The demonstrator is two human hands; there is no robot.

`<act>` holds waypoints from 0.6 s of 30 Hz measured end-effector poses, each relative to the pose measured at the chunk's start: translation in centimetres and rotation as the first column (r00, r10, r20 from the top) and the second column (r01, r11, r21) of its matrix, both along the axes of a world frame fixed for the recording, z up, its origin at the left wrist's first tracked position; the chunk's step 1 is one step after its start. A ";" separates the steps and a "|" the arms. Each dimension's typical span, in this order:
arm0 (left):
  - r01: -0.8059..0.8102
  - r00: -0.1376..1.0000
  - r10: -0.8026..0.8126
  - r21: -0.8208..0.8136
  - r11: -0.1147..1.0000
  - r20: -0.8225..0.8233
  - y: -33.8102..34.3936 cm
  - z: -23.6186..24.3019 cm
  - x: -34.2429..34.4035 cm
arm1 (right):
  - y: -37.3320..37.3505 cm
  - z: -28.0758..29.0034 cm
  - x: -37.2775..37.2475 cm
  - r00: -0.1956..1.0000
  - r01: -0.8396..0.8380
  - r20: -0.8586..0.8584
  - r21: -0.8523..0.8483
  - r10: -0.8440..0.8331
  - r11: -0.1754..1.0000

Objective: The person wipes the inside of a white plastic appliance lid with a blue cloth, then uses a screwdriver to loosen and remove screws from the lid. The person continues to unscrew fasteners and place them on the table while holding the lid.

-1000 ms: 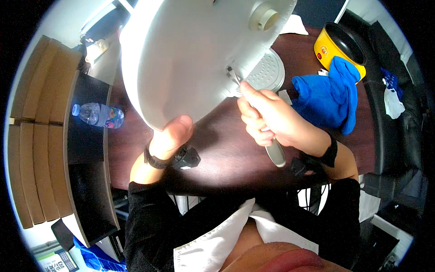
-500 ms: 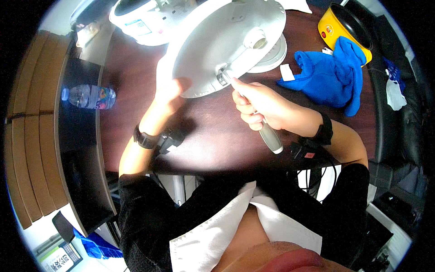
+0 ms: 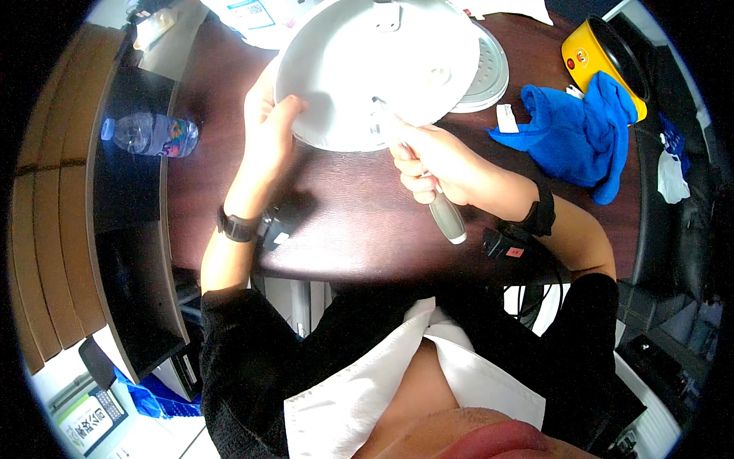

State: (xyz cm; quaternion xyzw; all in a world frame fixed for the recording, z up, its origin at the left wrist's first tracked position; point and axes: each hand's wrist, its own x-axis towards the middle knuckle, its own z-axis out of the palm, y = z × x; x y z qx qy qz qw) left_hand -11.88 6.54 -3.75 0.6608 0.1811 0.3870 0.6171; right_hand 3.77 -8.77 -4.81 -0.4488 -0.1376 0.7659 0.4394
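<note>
A large round white lid-like cover (image 3: 348,73) is held tilted above the brown table, its pale inner face toward me. My left hand (image 3: 269,126) grips its left rim, with the thumb on the face and the other fingers hidden behind. Wrapped round a slim tool with a grey handle (image 3: 448,218) is my right hand (image 3: 436,157), its thumb stretched along the shaft. The tool's tip meets the lower part of the cover, near a small slot; glare hides what kind of tip it is.
Behind the cover stand a white appliance (image 3: 256,19) and a round perforated plate (image 3: 489,69). A blue cloth (image 3: 573,138) lies at the right against a yellow pot (image 3: 600,65). A water bottle (image 3: 157,135) lies on the left. A black device (image 3: 501,243) sits near the table's front edge.
The cover has turned to face me more fully and moved slightly up. Both hands have shifted with it, still holding the cover and the tool.
</note>
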 end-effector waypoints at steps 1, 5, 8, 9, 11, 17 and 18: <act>-0.027 0.999 0.027 0.000 1.000 0.025 -0.1 -0.1 -0.1 | 0.1 0.0 -0.1 1.000 0.001 0.010 -0.001 -0.001 1.000; -0.163 0.981 0.162 0.004 0.987 0.104 -0.1 -0.8 0.0 | 0.3 0.2 -0.8 1.000 -0.011 0.013 -0.020 0.011 1.000; -0.231 0.963 0.229 -0.004 0.973 0.144 0.3 -1.2 0.0 | 0.6 -0.1 -1.3 0.999 -0.028 -0.027 -0.043 0.026 0.999; -0.250 0.959 0.248 -0.006 0.968 0.137 0.3 -1.1 0.0 | 0.7 -0.2 -1.5 0.999 -0.032 -0.045 -0.044 0.030 0.999; -0.285 0.951 0.284 -0.014 0.958 0.121 0.3 -1.1 0.0 | 1.1 -0.6 -1.7 0.997 -0.037 -0.076 -0.041 0.033 0.999; -0.230 0.955 0.237 -0.057 0.972 0.176 0.2 -1.4 -0.3 | 1.9 -1.4 -2.0 0.995 -0.004 -0.100 -0.057 -0.001 0.998; -0.223 0.956 0.230 -0.063 0.973 0.181 0.1 -1.3 -0.3 | 1.9 -1.6 -1.9 0.995 -0.007 -0.100 -0.055 0.002 0.998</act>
